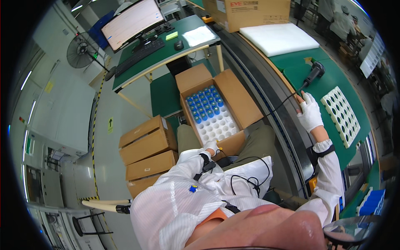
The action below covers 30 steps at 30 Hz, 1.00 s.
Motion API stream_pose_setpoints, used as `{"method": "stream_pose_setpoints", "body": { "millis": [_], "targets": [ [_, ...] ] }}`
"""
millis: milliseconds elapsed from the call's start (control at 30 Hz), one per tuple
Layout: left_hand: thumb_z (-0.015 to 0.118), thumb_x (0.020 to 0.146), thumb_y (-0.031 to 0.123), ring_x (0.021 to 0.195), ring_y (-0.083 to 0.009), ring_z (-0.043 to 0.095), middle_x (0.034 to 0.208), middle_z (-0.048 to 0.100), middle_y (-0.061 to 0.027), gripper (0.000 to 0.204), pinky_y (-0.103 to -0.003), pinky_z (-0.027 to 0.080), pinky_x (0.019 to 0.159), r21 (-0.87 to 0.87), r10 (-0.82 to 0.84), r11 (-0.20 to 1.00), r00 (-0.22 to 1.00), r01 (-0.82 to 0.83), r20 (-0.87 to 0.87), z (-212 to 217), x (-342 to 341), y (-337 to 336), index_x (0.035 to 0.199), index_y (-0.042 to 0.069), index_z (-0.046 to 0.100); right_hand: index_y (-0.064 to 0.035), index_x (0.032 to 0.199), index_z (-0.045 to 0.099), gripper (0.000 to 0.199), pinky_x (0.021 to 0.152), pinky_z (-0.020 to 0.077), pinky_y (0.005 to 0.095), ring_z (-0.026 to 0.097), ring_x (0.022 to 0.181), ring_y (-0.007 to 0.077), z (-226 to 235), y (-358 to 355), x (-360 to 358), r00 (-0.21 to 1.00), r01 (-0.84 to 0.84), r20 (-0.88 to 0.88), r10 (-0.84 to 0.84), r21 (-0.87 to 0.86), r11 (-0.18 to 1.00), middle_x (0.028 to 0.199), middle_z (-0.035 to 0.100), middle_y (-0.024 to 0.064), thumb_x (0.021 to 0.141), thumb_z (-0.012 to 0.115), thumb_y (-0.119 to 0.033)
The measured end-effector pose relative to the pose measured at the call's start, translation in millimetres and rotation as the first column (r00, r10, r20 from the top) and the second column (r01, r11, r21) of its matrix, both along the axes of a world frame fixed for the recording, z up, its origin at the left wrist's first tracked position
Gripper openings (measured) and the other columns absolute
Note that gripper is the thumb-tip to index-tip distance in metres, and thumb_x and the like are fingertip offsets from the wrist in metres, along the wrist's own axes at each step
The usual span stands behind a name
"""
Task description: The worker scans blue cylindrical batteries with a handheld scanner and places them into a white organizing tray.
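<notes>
My left hand (211, 146), in a white glove with bare fingertips, is at the near wall of an open cardboard box (246, 100) and appears curled round its edge. Inside the box, blue cylindrical cells (204, 102) stand in rows in the far and left part of a white foam tray (216, 128); its nearer holes hold nothing. Over the green bench on the right, my right hand (310, 113), gloved the same way, has its fingers stretched out. Its fingertips come close to the handle end of a black handheld scanner (314, 74); whether they touch cannot be told.
A white holed foam tray (341, 116) lies right of my right hand. Farther off are a white foam slab (279, 38) and a large carton (252, 13). Closed cartons (148, 139) stand at left. A desk carries a monitor (133, 23) and keyboard (139, 57). The scanner's cable crosses the rail.
</notes>
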<state>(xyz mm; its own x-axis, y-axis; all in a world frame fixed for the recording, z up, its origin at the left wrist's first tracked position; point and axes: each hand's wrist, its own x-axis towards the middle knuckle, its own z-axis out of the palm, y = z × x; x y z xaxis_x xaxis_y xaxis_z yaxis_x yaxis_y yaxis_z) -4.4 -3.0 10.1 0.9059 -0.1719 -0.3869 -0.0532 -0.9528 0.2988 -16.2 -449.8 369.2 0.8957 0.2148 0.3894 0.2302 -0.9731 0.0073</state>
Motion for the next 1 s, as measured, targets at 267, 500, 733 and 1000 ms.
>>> {"method": "stream_pose_setpoints", "body": {
  "millis": [267,500,733,1000],
  "targets": [
    [0.074,0.075,0.040,0.093,-0.0371,0.068,0.098,0.071,-0.0178,0.048,-0.046,0.053,0.079,-0.028,-0.007,1.000,1.000,0.007,0.003,-4.3,1.4,0.4,0.114,0.015,0.063,-0.0040,0.122,0.061,0.050,0.101,0.0435,0.0431,0.050,0.121,0.0363,-0.3,0.4,0.7,0.999,0.039,-0.019,-0.040,-0.025,0.999,0.133,0.053,0.0187,0.073,0.072,-0.011],
    [0.075,0.074,0.040,0.092,-0.0370,0.068,0.097,0.071,-0.0174,0.044,-0.046,0.053,0.079,-0.069,0.019,0.997,1.000,-0.018,0.009,-8.4,0.5,1.1,0.107,0.013,0.065,-0.0022,0.116,0.063,0.047,0.100,0.0444,0.0442,0.050,0.121,0.0373,-2.0,-1.7,0.8,0.999,-0.016,0.029,0.017,-0.021,1.000,0.132,0.053,0.0190,0.071,0.072,-0.010],
    [0.076,0.072,0.050,0.092,-0.0367,0.068,0.097,0.071,-0.0178,0.051,-0.047,0.053,0.078,0.004,0.050,0.999,0.998,-0.050,0.024,-7.0,-0.5,-0.5,0.104,0.011,0.069,0.0002,0.120,0.060,0.053,0.101,0.0442,0.0447,0.050,0.121,0.0390,-2.4,0.4,1.9,0.998,-0.035,0.046,0.035,0.012,0.999,0.134,0.053,0.0204,0.068,0.073,-0.004],
    [0.076,0.073,0.045,0.089,-0.0374,0.068,0.096,0.071,-0.0178,0.048,-0.046,0.054,0.078,-0.022,0.061,0.998,0.998,-0.060,0.027,9.7,-5.1,-2.9,0.105,0.010,0.068,0.0013,0.120,0.060,0.051,0.105,0.0413,0.0444,0.048,0.124,0.0392,-5.0,-1.6,2.5,1.000,-0.004,-0.008,0.004,0.014,1.000,0.138,0.051,0.0198,0.071,0.073,-0.003]
  ]
}}
